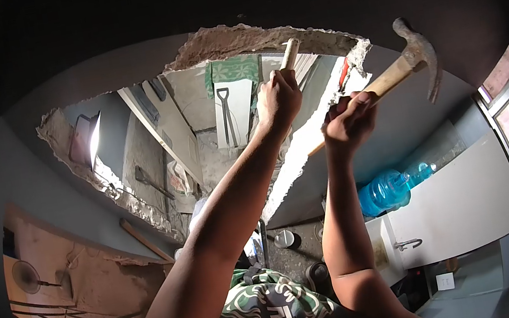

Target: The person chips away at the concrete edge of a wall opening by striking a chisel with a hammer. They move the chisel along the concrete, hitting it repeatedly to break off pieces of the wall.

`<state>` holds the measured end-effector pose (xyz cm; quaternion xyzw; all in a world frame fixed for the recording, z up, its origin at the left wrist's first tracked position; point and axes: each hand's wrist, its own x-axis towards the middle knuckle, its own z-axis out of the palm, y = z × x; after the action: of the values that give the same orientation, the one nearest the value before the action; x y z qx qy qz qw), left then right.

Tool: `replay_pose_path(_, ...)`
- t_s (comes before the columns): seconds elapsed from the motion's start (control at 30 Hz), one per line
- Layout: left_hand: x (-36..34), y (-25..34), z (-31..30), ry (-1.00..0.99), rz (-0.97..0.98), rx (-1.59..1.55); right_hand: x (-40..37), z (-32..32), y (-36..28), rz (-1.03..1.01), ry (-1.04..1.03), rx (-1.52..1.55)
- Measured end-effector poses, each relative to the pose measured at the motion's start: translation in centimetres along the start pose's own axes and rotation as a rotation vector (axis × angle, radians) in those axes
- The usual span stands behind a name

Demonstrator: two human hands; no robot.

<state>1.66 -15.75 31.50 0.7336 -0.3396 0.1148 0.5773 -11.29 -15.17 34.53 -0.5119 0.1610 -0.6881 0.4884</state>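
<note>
My left hand (278, 98) is raised and closed around a pale rod-like tool (291, 54), whose upper end sticks out above the fist near the broken upper edge (235, 41) of a large wall opening. Its lower part is hidden by my fingers. To the right and slightly lower, my right hand (350, 119) grips a claw hammer (392, 76) by its wooden handle. The metal head points up and to the right, apart from the rod-like tool. A strip of red (344, 73) shows in the jagged right side of the opening, just above my right hand.
Through the opening stand a long-handled tool (227, 116), a white panel (239, 104) and a green patterned cloth (233, 71). Blue water bottles (384, 191) lie at the right, near a counter (457, 202) with a tap (409, 244). A fan (32, 277) is lower left.
</note>
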Motion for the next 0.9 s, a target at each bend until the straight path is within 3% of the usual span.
replay_pose_path(0.03,0.2,-0.3,0.4,-0.001,0.007,-0.003,-0.2,0.0,1.1,-0.004,0.003,-0.079)
replay_pose_path(0.1,0.3,-1.5,1.6,0.079,0.082,-0.012,-0.5,-2.4,9.0,-0.107,-0.221,-0.327)
replay_pose_path(0.17,0.1,-0.1,0.2,0.02,-0.001,-0.038,-0.7,-2.1,7.6,0.169,-0.327,-0.699)
replay_pose_path(0.2,0.0,0.0,0.0,-0.001,0.009,-0.004,-0.6,-2.9,7.0,0.072,-0.359,-0.704)
replay_pose_path(0.23,0.5,-0.1,0.0,-0.009,0.018,0.029,-0.3,-3.7,7.7,0.109,-0.31,-0.693)
replay_pose_path(0.3,0.7,0.0,0.2,-0.008,0.012,0.027,-1.0,-3.0,4.8,0.258,-0.187,-0.19)
replay_pose_path(0.37,0.7,-0.6,0.7,-0.017,0.004,0.032,-1.2,-2.2,3.7,0.183,-0.173,-0.061)
replay_pose_path(0.43,0.7,-0.5,1.3,0.031,0.035,0.032,-0.3,-1.9,4.8,0.329,-0.22,0.557)
replay_pose_path(0.47,0.5,-0.2,1.1,0.048,0.045,0.017,-0.1,-1.7,9.0,-0.133,-0.139,-0.322)
replay_pose_path(0.5,0.5,0.2,0.5,0.025,0.045,-0.017,0.0,-1.8,9.5,-0.378,-0.24,-0.774)
replay_pose_path(0.57,0.2,1.1,-1.1,-0.051,-0.037,0.017,-0.4,-2.7,7.6,0.214,-0.31,-0.685)
replay_pose_path(0.6,0.5,0.3,-1.1,-0.071,0.009,0.025,-0.5,-4.2,7.8,-0.078,-0.334,-0.756)
replay_pose_path(0.7,0.6,-1.7,-1.3,-0.092,0.099,-0.036,-1.3,-4.0,4.6,0.17,-0.177,-0.425)
replay_pose_path(0.73,0.4,-2.0,-1.0,-0.059,0.124,0.009,-1.1,-3.2,3.1,0.135,-0.152,-0.284)
replay_pose_path(0.83,1.3,0.4,-1.3,-0.163,0.11,-0.013,0.6,-2.4,5.9,-0.02,-0.122,-0.385)
replay_pose_path(0.87,1.4,1.5,-1.2,-0.112,0.036,0.029,0.7,-1.1,6.0,-0.005,-0.122,-0.436)
replay_pose_path(0.9,1.4,1.8,-1.5,-0.133,0.102,0.095,0.4,-1.0,5.8,0.0,-0.221,-0.568)
